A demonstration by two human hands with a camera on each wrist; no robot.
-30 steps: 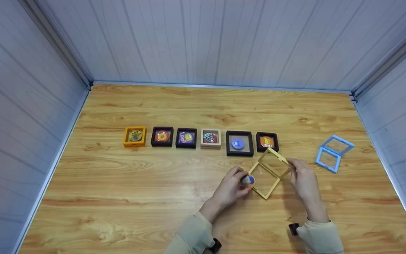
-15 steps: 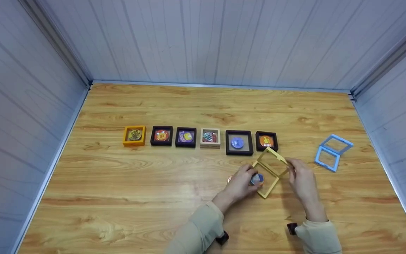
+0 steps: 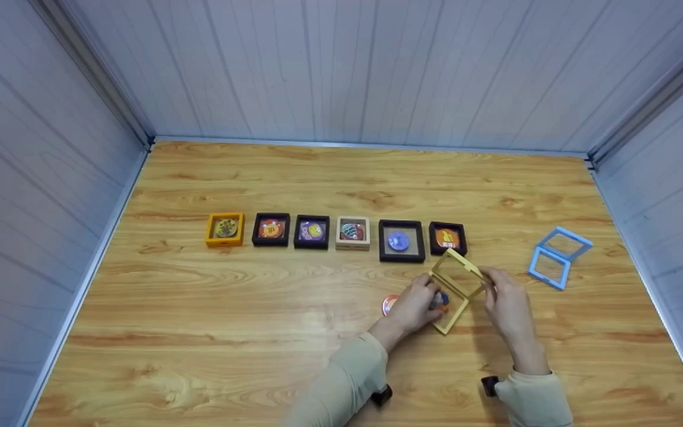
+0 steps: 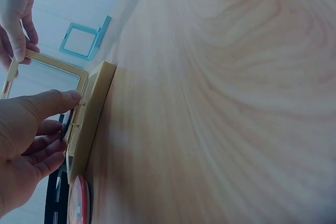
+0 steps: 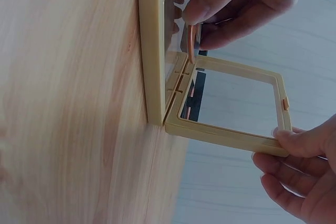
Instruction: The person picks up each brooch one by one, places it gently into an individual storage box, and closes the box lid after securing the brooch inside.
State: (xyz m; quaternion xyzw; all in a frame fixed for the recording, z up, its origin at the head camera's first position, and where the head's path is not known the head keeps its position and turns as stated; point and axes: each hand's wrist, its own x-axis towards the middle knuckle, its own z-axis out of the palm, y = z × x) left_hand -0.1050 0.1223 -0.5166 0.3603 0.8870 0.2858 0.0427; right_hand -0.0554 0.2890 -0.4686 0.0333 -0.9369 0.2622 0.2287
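Observation:
A yellow hinged display frame (image 3: 458,316) lies on the wooden table, its clear-windowed lid raised. My right hand (image 3: 508,308) pinches the outer edge of that lid between thumb and fingers. Over the flat half, my left hand (image 3: 414,305) holds a small round badge (image 5: 193,40) by its rim. The badge has an orange edge and blue on its face; in the right wrist view it stands on edge close to the clear film, and I cannot tell whether it touches. Another round badge, red-rimmed (image 3: 387,303), lies on the table beside the left hand, partly covered by it.
Behind the hands runs a row of closed frames with round badges: an orange one (image 3: 225,241), several black ones, including a larger one (image 3: 402,258), and a cream one (image 3: 353,245). A light blue frame (image 3: 555,254) stands unfolded at the right. White panels (image 3: 341,71) wall the table.
My left hand has moved right with the badge, from the yellow frame's left edge to over its flat half. The red-rimmed badge has come into sight behind it. My right hand stays on the lid.

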